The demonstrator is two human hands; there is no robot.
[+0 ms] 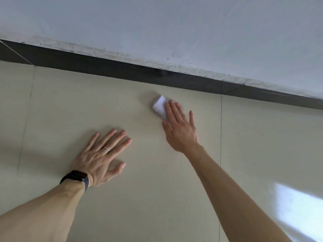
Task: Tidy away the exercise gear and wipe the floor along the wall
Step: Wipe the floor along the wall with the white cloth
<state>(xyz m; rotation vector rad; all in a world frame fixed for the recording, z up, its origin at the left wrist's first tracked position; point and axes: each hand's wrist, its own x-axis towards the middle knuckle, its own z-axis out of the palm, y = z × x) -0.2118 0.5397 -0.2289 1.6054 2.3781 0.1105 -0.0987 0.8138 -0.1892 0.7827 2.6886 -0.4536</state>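
Observation:
A small white folded wipe (159, 106) lies flat on the beige floor tiles (108, 102), a short way in front of the dark skirting board (122, 69). My right hand (180, 126) presses down on the wipe's near right part with flat, extended fingers, and it looks blurred. My left hand (103, 154) rests palm down on the floor to the left, fingers spread, with a ring on one finger and a dark watch on the wrist. No exercise gear is in view.
The white wall (174, 28) runs diagonally across the top, with chipped paint above the skirting. Thin tile joints (221, 137) cross the floor. A bright patch of light (300, 205) falls on the floor at the lower right.

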